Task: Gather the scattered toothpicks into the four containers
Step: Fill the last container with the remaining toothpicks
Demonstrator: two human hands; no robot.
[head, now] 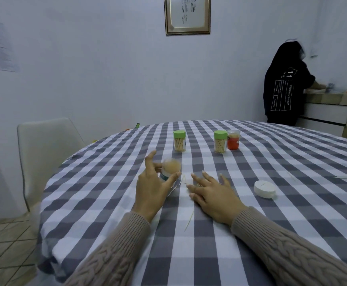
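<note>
Lowest in the frame we see 2 knitted beige sleeves (114,254) reaching in over a round table (292,223) under a grey-and-white checked cloth.

1 loose toothpick (189,220) lies on the cloth between the wrists, just below centre.

Left of centre, the left hand (152,193) curls its thumb and fingers round an open toothpick container (169,169). The container is blurred; its top is packed with toothpick tips and it seems tilted, though we cannot tell how far.

Just right of centre, the right hand (213,195) lies palm down on the cloth, fingers spread and straight, gripping nothing. A few scattered toothpicks (184,180) sit at and under its fingertips, between the 2 hands.

Right of that hand, apart from it, a white lid (264,188) rests on the cloth. Further right, 2 more thin toothpicks (291,176) lie near the frame's right edge.

Beyond, at mid-frame, stand 3 upright containers: 1 green-capped jar (179,140) on the left, another green-capped container (220,141) to the right, and touching or just beside it a red-tinted clear jar (233,139). All 3 hold toothpicks.

At the left, a white chair (44,145) stands at the table's edge.

In the upper right, a person in a dark hooded top (282,83) faces a counter (333,104). At top centre a framed sheet (187,14) hangs on the wall.
</note>
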